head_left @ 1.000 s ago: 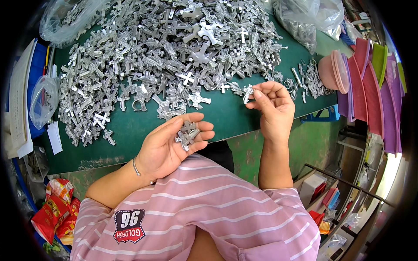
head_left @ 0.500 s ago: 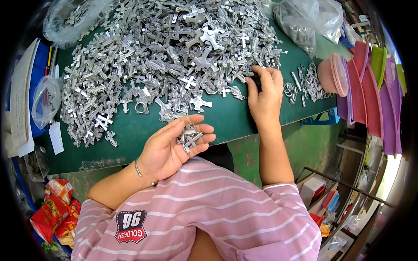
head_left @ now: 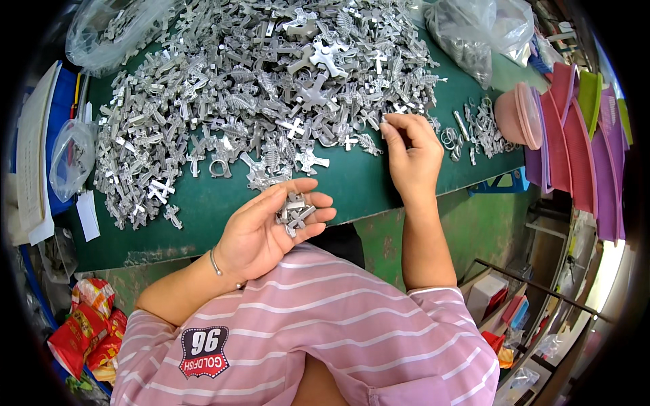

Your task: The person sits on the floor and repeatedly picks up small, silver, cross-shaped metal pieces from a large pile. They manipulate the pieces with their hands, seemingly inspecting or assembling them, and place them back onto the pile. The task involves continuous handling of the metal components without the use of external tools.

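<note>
My left hand (head_left: 256, 227) is turned palm up near the table's front edge, its fingers curled around several small silver metal crosses (head_left: 296, 215). At the right edge of a big heap of silver metal pendants (head_left: 250, 88), my right hand (head_left: 414, 152) has its thumb and index finger drawn together in a pinch. Whatever lies between those fingertips is too small or hidden to name. Close to its thumb, a fishbone-shaped pendant (head_left: 367, 143) rests on the green table (head_left: 365, 183). Larger cross pendants (head_left: 328, 57) lie on top of the heap.
Right of my right hand is a small pile of metal rings and pieces (head_left: 486, 132), beside a pink tub (head_left: 516, 115). Plastic bags (head_left: 467, 37) stand at the far right and far left. Pink, purple and green bins (head_left: 575, 128) line the right side.
My right hand has shifted slightly toward me and to the right, and its thumb and index finger have come closer together. My left hand stays put with the crosses.
</note>
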{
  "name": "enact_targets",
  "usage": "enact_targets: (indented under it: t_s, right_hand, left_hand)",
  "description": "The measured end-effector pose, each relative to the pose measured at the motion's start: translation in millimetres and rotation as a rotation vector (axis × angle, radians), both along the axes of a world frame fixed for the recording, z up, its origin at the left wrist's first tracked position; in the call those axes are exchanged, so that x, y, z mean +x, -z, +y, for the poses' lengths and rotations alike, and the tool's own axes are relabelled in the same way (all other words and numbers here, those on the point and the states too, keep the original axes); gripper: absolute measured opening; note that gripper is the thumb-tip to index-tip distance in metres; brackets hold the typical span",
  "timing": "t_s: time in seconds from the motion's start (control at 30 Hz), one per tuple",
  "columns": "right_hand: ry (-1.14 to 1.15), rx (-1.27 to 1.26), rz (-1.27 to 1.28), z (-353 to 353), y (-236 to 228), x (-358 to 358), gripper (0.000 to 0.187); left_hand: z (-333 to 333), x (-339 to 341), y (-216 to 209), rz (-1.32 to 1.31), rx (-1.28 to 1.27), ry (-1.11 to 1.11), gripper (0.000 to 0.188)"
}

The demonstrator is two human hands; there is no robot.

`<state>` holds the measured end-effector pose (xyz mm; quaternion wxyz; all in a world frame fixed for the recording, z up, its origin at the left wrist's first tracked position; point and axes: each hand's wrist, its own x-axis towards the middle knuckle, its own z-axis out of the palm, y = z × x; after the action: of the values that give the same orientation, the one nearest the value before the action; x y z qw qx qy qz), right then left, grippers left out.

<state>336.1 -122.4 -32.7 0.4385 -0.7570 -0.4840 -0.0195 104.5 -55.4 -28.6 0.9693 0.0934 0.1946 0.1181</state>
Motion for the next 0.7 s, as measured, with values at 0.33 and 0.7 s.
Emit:
enact_targets:
  t_s: [0.33, 0.7]
  right_hand:
    - [-0.113, 0.215, 1.075, -18, -6, -6, 0.016]
    - [-0.439, 0.197, 0.554, -17, -29, -39, 0.011]
  left_hand:
    - [0, 1, -1, 0.022, 0.019, 0.008, 0.04]
    - [1, 1, -4, 0.02, 0.03, 0.019, 0.04]
